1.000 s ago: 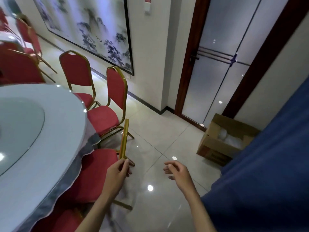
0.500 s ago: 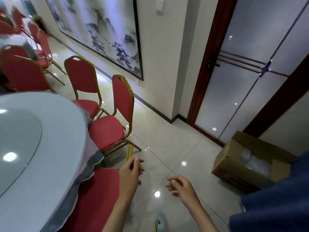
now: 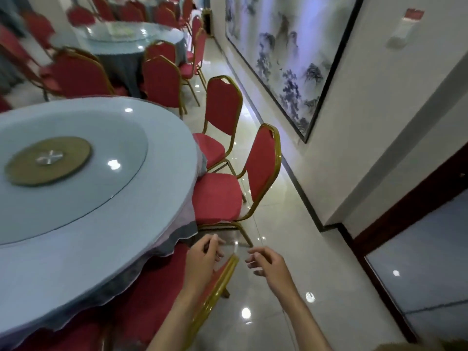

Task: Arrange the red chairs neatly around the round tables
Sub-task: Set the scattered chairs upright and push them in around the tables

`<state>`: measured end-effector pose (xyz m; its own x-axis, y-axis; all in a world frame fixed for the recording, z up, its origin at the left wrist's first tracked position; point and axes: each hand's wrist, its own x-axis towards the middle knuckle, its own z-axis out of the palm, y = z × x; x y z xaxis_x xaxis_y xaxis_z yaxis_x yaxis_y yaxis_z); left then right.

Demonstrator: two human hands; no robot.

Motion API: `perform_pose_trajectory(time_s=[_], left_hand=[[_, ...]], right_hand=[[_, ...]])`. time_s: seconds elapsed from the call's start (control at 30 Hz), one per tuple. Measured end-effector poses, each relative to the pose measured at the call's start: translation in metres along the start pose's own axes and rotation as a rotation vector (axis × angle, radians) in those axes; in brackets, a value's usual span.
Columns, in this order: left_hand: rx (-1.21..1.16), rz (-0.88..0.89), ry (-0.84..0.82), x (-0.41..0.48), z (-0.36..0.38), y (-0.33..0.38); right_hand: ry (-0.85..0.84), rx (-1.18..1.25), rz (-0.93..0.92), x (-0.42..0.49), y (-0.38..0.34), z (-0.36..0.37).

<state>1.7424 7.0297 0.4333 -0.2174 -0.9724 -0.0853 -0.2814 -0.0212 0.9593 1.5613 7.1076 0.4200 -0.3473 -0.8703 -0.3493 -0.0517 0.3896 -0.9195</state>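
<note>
A: Which chair is in hand?

B: The nearest red chair [image 3: 157, 287], right below the person. Its seat is tucked under the cloth of the round table [image 3: 114, 236], with the backrest towards the body. The next chair [image 3: 217, 193] along the surface's edge sits further out and at an angle.

A: How does the backrest lie?

B: Edge-on. Its gold top rail [image 3: 222, 282] runs from near the body up and away to the right, and ends in a corner between the two hands.

A: Which hand is closer?

B: The left hand [image 3: 202, 257], just beside that corner on the table side. Its fingers are loosely curled and clamp nothing. I can't tell whether the palm brushes the rail. The right hand [image 3: 268, 268] hangs on the other side, over the floor [image 3: 291, 249] and clear of the rail, fingers [image 3: 254, 257] relaxed, apart and empty.

A: So?

B: I'd judge the left takes the rail first, gripping across its length.
</note>
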Motion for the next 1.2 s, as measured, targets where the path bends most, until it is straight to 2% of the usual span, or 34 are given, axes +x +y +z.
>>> perform_pose_trajectory(time_s=[0.17,0.37,0.43,0.57,0.67,0.8,0.93,1.07,1.2], left_hand=[[0.076,-0.137,0.078,-0.001,-0.018,-0.024],[0.079,-0.284,0.414,-0.043,-0.001,-0.036],[0.227,-0.317,0.476,-0.061,0.009,-0.043],[0.577,-0.447,0.365,-0.104,0.03,-0.067],[0.638,-0.451,0.459,-0.129,0.039,-0.08],[0.665,-0.457,0.421,-0.14,0.039,-0.088],[0.696,-0.465,0.394,-0.135,0.036,-0.089],[0.694,-0.527,0.396,-0.128,0.032,-0.091],[0.684,-0.557,0.354,-0.127,0.022,-0.096]], right_hand=[[-0.233,-0.166,-0.083,0.044,-0.01,0.022],[-0.568,-0.309,-0.156,0.078,-0.013,0.015],[-0.675,-0.337,-0.185,0.086,-0.008,0.009],[-0.901,-0.466,-0.21,0.099,0.011,0.003],[-0.996,-0.572,-0.262,0.104,0.026,0.003],[-1.027,-0.724,-0.33,0.108,0.027,0.02],[-1.012,-1.007,-0.536,0.1,0.024,0.026],[-0.871,-1.356,-0.665,0.08,0.021,0.037],[-0.736,-1.49,-0.74,0.065,0.024,0.052]])
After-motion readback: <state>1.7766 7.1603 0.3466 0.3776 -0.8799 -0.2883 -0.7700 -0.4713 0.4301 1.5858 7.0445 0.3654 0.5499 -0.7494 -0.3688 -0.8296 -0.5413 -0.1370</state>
